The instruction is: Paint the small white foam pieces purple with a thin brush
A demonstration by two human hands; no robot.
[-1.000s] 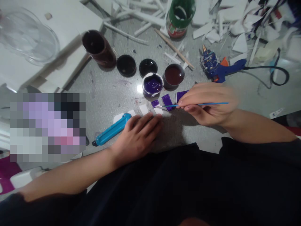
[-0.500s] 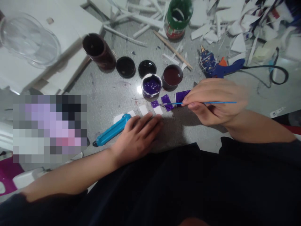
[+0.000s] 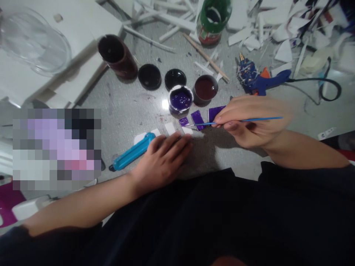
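Note:
My right hand (image 3: pixel 249 120) pinches a thin blue paintbrush (image 3: pixel 203 124). Its tip is at the lower edge of a small purple-painted piece (image 3: pixel 183 121), close to a white piece (image 3: pixel 188 130) below it. Two more purple pieces lie to the right: a strip (image 3: pixel 198 120) and a larger one (image 3: pixel 215 112) partly under my right hand. My left hand (image 3: pixel 163 159) rests flat, fingers stretched out, fingertips by the white piece and another white strip (image 3: pixel 169 128). Beside its thumb lies a blue utility knife (image 3: pixel 133 151). A small pot of purple paint (image 3: pixel 181 99) stands just above the pieces.
Behind the paint pot are two dark lids (image 3: pixel 149 77), a dark red cup (image 3: pixel 205 89) and a brown container (image 3: pixel 118 57). A blue glue gun (image 3: pixel 266 82) with its cord lies beyond my right hand. White offcuts (image 3: pixel 260 26) and a green jar (image 3: pixel 213 22) fill the back.
The brush tip has moved slightly down, from the small purple piece's right side to its lower edge. The whole view has shifted a little. My left hand stays in place.

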